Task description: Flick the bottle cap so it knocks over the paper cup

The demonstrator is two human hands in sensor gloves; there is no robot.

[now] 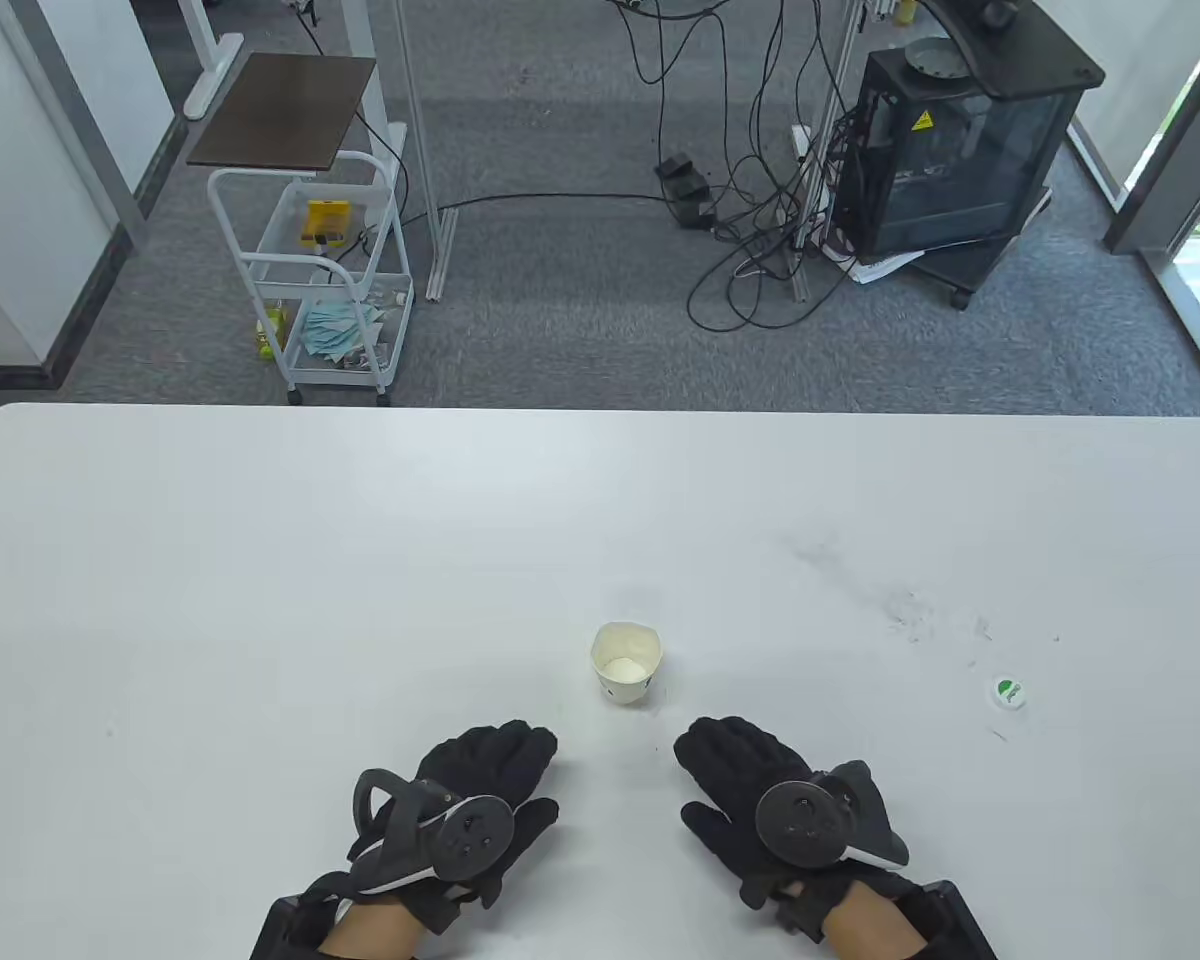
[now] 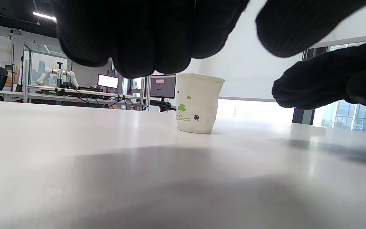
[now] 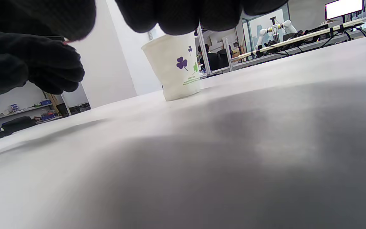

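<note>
the paper cup (image 1: 627,675) stands upright on the white counter (image 1: 260,560), mouth up, just beyond the two gloved hands and roughly midway between them; it touches neither. in the left wrist view the cup (image 2: 198,103) shows green and purple clover prints on its side, and the right wrist view shows the same cup (image 3: 173,71) standing free on the counter surface. the bottle cap (image 1: 1007,692), white with a green mark on top, lies flat on the counter well off to the right of the cup, apart from both hands. the left hand (image 1: 485,790) sits palm down near the counter's front edge with its fingers loosely curled, holding nothing, a tracker (image 1: 440,825) strapped across its back. the right hand (image 1: 750,785) mirrors it, palm down with fingers loosely bent and pointing toward the cup, gripping nothing, its own tracker (image 1: 810,825) on the back. faint dark scuff marks (image 1: 905,610) smudge the counter to the right, beyond the cap. past the far edge of the counter a white wire cart (image 1: 320,290) stands on the grey carpet.
</note>
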